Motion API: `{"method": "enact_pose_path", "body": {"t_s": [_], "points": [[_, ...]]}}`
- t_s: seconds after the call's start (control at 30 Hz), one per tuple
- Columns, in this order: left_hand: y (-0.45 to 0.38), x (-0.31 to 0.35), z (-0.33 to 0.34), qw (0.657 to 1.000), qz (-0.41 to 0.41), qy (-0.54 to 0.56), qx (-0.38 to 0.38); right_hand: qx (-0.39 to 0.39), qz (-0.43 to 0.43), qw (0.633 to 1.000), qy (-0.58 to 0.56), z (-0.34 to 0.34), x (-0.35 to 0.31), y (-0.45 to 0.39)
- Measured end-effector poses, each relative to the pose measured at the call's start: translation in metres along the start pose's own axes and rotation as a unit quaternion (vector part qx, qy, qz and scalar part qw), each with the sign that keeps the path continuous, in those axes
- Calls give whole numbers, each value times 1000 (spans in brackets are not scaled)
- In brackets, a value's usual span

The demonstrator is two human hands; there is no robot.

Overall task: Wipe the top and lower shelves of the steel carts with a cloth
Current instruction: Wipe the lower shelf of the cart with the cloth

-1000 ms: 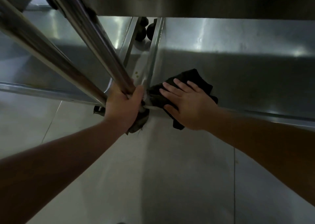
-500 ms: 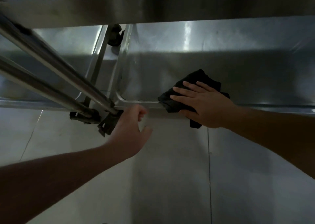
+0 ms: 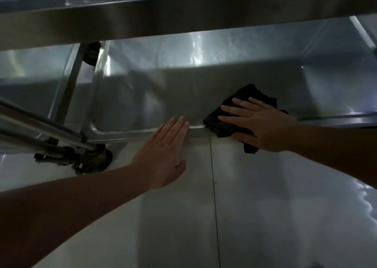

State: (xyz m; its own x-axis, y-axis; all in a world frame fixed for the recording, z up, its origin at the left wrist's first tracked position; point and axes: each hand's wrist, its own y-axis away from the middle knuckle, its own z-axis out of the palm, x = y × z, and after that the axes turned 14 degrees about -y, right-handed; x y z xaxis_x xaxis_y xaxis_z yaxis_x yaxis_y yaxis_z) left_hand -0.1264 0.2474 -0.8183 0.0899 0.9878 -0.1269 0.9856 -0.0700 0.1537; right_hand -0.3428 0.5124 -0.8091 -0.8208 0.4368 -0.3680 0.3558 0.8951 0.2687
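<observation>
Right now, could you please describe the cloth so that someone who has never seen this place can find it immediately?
Look at the lower shelf of the steel cart, below the top shelf edge. Follow its front rim to the right, past the left hand. The cloth lies there under the flat right hand, hanging slightly over the rim; it is the only black, soft thing among shiny metal.
</observation>
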Motion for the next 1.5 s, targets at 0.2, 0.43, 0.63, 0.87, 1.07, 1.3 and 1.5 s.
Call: {"method": "enact_pose_path", "body": {"t_s": [0.2, 0.43, 0.63, 0.87, 1.07, 1.3, 1.5], "points": [[-41, 42, -2, 1000, 23, -14, 7, -1, 18, 1000, -7, -6, 37, 35], [-92, 121, -13, 998, 39, 10, 57, -2, 85, 996, -14, -17, 87, 97], [-121, 156, -24, 994, 77, -7, 82, 10, 153, 988, -10, -26, 129, 149], [-139, 174, -24, 993, 76, -28, 85, 64, 267, 961, -36, -28, 160, 203], [-137, 175, -21, 993, 69, -24, 95, 137, 370, 918, -43, -24, 171, 206], [-139, 174, -26, 994, 66, -12, 89, 203, 390, 894, -83, -43, 203, 161], [-142, 176, -29, 996, 57, -17, 68, 212, 403, 884, -111, -80, 241, 108]]}}
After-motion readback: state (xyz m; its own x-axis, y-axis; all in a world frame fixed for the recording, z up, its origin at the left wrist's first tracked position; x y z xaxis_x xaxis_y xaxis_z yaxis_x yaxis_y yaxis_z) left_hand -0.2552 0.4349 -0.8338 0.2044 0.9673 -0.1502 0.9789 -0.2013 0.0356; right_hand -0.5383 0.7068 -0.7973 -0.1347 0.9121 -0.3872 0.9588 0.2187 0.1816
